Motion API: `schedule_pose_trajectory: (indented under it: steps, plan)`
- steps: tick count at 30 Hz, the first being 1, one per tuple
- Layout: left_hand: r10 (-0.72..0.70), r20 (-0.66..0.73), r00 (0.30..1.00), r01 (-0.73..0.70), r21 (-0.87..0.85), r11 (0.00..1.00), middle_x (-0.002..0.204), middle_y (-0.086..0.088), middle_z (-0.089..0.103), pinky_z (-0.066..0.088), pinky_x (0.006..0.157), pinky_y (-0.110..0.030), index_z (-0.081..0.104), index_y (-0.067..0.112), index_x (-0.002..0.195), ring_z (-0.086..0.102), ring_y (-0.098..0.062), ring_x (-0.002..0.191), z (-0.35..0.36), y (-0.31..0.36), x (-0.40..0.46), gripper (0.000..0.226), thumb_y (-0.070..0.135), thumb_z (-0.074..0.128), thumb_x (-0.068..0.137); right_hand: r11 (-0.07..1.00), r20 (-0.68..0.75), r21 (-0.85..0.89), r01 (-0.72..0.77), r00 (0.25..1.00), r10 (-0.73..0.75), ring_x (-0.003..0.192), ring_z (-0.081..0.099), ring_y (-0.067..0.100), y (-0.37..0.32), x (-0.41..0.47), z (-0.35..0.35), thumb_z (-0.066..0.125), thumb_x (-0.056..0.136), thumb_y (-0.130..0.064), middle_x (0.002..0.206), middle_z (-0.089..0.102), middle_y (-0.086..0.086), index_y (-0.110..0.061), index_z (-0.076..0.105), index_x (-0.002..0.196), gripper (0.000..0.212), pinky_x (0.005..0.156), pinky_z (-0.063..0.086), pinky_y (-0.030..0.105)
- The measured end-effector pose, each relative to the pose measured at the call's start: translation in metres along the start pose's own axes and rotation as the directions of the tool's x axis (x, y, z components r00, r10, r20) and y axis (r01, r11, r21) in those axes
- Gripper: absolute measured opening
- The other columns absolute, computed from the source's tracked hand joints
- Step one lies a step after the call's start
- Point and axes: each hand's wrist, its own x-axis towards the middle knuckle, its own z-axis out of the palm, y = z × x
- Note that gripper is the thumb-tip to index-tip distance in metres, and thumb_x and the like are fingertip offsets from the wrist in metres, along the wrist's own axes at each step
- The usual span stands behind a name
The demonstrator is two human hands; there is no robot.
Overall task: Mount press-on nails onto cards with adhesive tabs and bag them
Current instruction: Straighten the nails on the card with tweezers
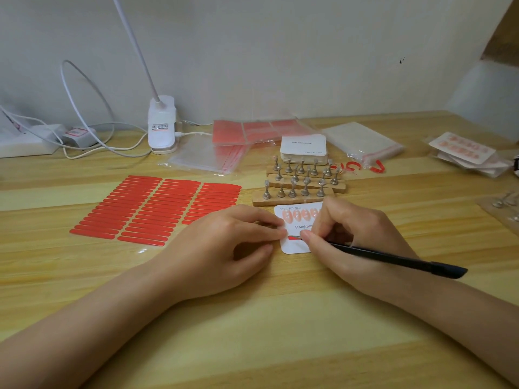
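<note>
Head view: two hands on one card; four nails visible.

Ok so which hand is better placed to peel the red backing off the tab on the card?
Right. The right hand already holds the black tool with its tip at the red tab, while the left hand pins the card down.

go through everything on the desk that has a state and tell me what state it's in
White display card: flat, top row of pink nails on, red strip low.
Left hand: fingertips pinning card.
Right hand: gripping black tweezers.
Red adhesive strip sheet: flat, partly used.
Wooden nail stands: bare.
</note>
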Motion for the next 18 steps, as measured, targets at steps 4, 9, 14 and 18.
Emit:
schedule_pose_trajectory:
  steps: [4,9,14,18]
  plan:
    - [-0.003,-0.002,1.0,0.003,0.0,1.0,0.118,0.012,0.062,0.05,0.087,-0.03,0.069,0.022,0.113,0.057,-0.002,0.109,-0.0004,0.001,-0.0003,0.043,0.039,0.04,0.084,0.999,0.043,-0.042,0.015,0.999,-0.013,0.057,0.049,0.014,0.0002,-0.0004,0.0001,0.062,0.077,-0.025,0.058,0.056,0.002,-0.013,0.05,0.066,0.021,0.05,0.035,0.012]
    - [-0.016,-0.009,1.0,0.016,0.008,1.0,0.118,0.013,0.062,0.048,0.088,-0.026,0.069,0.023,0.113,0.056,0.0,0.108,-0.0001,0.0014,0.0003,0.033,0.027,0.052,0.085,0.993,0.041,-0.089,0.079,0.996,-0.075,0.057,0.049,0.008,0.0012,0.0002,0.001,0.063,0.078,-0.022,0.058,0.055,-0.004,-0.02,0.046,0.064,0.022,0.051,0.034,0.008]
    - [-0.013,-0.011,1.0,0.013,0.01,1.0,0.118,0.012,0.062,0.047,0.089,-0.025,0.069,0.022,0.112,0.056,-0.001,0.108,-0.0001,0.0021,0.0002,0.032,0.025,0.053,0.084,0.971,0.049,-0.165,0.174,0.984,-0.169,0.054,0.045,0.01,0.0023,-0.0014,0.0015,0.065,0.078,-0.017,0.056,0.052,-0.003,-0.015,0.048,0.064,0.022,0.048,0.034,0.014]
    - [-0.007,-0.018,1.0,0.007,0.01,1.0,0.118,0.011,0.063,0.048,0.088,-0.027,0.069,0.021,0.111,0.057,-0.003,0.108,0.0,0.0018,0.0,0.032,0.024,0.053,0.084,0.968,0.044,-0.174,0.18,0.984,-0.175,0.055,0.044,0.012,0.0025,-0.0015,0.0022,0.065,0.078,-0.015,0.056,0.051,-0.002,-0.014,0.049,0.064,0.021,0.05,0.034,0.014]
